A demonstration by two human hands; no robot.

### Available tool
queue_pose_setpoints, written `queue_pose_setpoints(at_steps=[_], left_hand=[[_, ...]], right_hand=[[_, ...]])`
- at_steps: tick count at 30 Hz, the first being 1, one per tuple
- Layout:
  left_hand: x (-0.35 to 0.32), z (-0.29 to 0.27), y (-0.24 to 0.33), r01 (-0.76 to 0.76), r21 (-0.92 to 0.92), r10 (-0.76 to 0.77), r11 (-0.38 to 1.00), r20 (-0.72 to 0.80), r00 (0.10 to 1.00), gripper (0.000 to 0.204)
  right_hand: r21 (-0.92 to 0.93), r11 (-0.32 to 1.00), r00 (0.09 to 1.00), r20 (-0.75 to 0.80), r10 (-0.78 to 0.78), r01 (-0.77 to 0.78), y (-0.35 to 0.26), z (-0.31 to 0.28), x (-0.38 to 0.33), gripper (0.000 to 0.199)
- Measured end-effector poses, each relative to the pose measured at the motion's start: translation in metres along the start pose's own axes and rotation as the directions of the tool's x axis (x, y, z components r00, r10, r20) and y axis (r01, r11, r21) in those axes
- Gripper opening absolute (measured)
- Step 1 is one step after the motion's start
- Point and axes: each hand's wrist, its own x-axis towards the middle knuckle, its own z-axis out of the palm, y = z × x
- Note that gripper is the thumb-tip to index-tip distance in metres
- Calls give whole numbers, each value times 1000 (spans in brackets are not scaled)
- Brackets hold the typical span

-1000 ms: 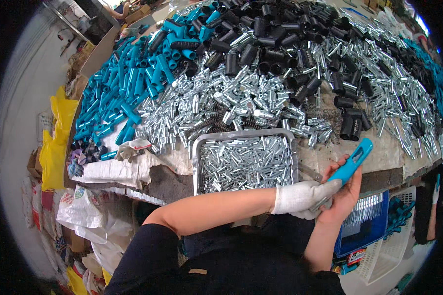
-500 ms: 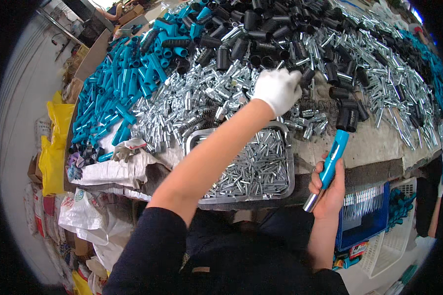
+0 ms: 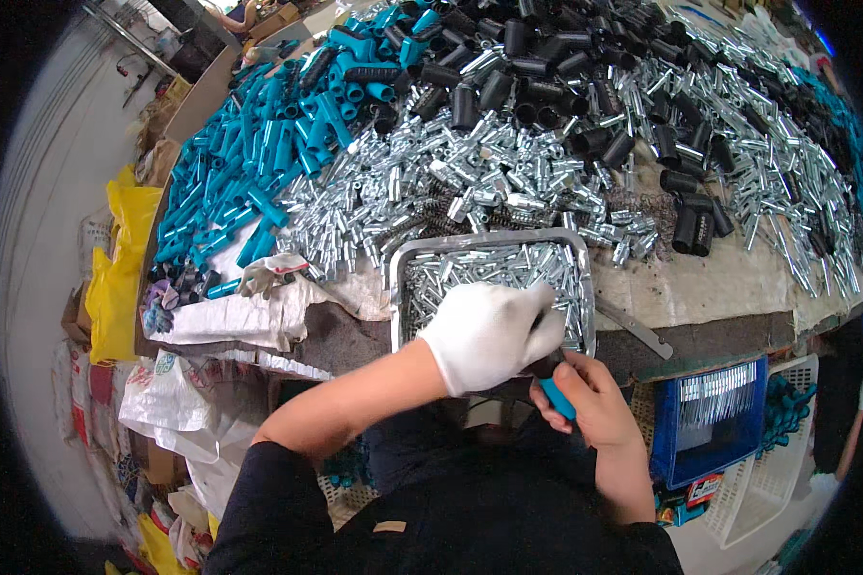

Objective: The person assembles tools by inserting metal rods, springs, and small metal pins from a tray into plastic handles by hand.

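My left hand [image 3: 489,335], in a white glove, is closed over the top end of a teal plastic handle [image 3: 556,399] just in front of a metal tray [image 3: 398,287]. My bare right hand [image 3: 593,402] grips that teal handle from below. The glove hides the handle's upper end and whatever my left hand holds there. The tray is full of several small shiny metal pins [image 3: 508,268]. Beyond it lie heaps of metal pins [image 3: 431,182], teal handles [image 3: 249,163] and black sleeves [image 3: 547,67].
A blue crate [image 3: 710,422] with metal parts and a white basket [image 3: 777,479] stand at lower right under the table edge. White cloth [image 3: 249,307] lies left of the tray. Yellow bags [image 3: 115,278] and sacks sit at left. A flat metal strip [image 3: 633,326] lies beside the tray.
My left hand came back from the far pile of black sleeves to the teal handle in front of the tray. My right hand tipped the handle and drew it inward under the glove.
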Motion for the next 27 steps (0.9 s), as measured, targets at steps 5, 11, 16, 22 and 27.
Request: queue_pose_setpoints(at_steps=[5,11,16,22,27], left_hand=[[29,19,2,-93,141,118,986,-181,977,26],[114,18,-49,172,515,54,840,-393,918,27],[113,18,-75,205,387,-56,899,-362,931,26],[84,-33,-85,218,-67,-218,974,-562,798,30],[70,-65,-93,152,-152,-214,977,-641,737,27]], right_hand=[[-272,923,860,-362,-361,273,2,17,19,40],[-288,941,741,-591,-319,176,-9,1,18,41],[-322,930,748,-570,-340,178,-8,-4,5,41],[-340,933,793,-532,-298,122,-10,2,18,43],[-359,926,816,-497,-296,117,-9,10,28,46]])
